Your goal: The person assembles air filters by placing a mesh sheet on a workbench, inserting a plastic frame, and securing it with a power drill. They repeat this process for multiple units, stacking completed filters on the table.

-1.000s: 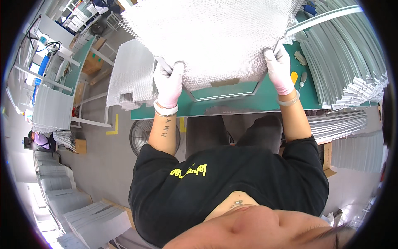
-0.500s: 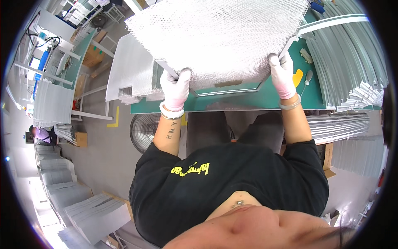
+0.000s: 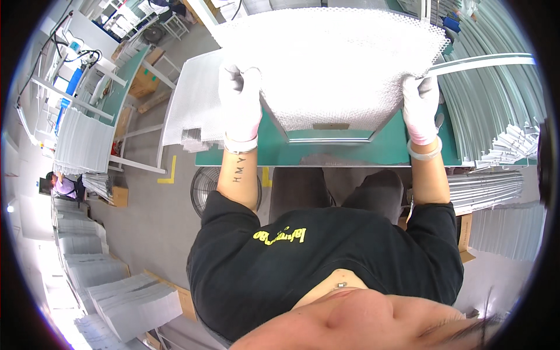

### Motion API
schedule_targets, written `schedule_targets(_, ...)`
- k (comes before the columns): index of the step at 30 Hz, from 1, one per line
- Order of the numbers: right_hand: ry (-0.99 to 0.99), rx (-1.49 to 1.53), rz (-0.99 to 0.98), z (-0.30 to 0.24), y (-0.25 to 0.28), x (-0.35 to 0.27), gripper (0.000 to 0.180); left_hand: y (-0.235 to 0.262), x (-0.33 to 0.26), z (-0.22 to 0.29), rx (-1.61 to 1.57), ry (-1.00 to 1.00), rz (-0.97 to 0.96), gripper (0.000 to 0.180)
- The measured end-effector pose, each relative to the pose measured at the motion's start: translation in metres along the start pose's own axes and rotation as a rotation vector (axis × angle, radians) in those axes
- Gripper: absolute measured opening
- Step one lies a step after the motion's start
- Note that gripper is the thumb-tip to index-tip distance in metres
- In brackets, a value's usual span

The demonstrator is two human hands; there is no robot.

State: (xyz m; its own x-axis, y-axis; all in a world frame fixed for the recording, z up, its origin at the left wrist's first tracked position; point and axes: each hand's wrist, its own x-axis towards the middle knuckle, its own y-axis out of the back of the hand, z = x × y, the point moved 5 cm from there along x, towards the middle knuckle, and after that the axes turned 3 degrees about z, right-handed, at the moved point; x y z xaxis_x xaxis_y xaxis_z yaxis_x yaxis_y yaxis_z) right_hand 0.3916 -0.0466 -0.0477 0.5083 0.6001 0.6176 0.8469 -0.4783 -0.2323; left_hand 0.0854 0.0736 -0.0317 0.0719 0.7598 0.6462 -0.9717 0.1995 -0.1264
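A bright white-silver metal mesh sheet (image 3: 344,64) spans the space between my hands, its jagged far edge raised toward the back. My left hand (image 3: 240,105), in a white glove, has its fingers closed at the sheet's left edge. At its right edge, my gloved right hand (image 3: 420,108) grips it likewise. Under the mesh, a thin grey metal frame (image 3: 329,140) shows its near bar and parts of its sides. A small tan strip (image 3: 331,126) lies just inside that bar. How far the fingers also touch the frame is hidden.
The green tabletop (image 3: 233,153) lies underneath. More mesh sheets (image 3: 195,105) are stacked at the left, with long grey strips (image 3: 490,105) at the right. A white rail (image 3: 484,63) crosses there. A floor fan (image 3: 205,189) stands below the table's front edge.
The mesh has shifted slightly right and flattened into a squarer position. Both hands have moved with it, and my right hand now covers the place where the yellow tool lay.
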Motion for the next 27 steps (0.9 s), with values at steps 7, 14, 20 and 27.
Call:
schedule_targets(7, -0.07, -0.031, -0.045, 0.008, 0.006, 0.0, 0.035, -0.003, -0.001, -0.009, -0.094, 0.026, 0.053, 0.021)
schedule_targets(14, 0.035, -0.213, 0.184, -0.01, -0.015, -0.008, 0.021, 0.004, -0.009, -0.019, -0.195, -0.025, 0.074, 0.021)
schedule_targets(20, -0.061, -0.155, 0.034, 0.005, -0.002, 0.0, 0.02, 0.012, -0.01, -0.025, 0.062, 0.046, 0.053, 0.022)
schedule_targets(27, -0.122, -0.112, -0.02, 0.014, -0.003, -0.007, 0.022, 0.015, -0.026, -0.037, -0.094, -0.019, -0.016, 0.018)
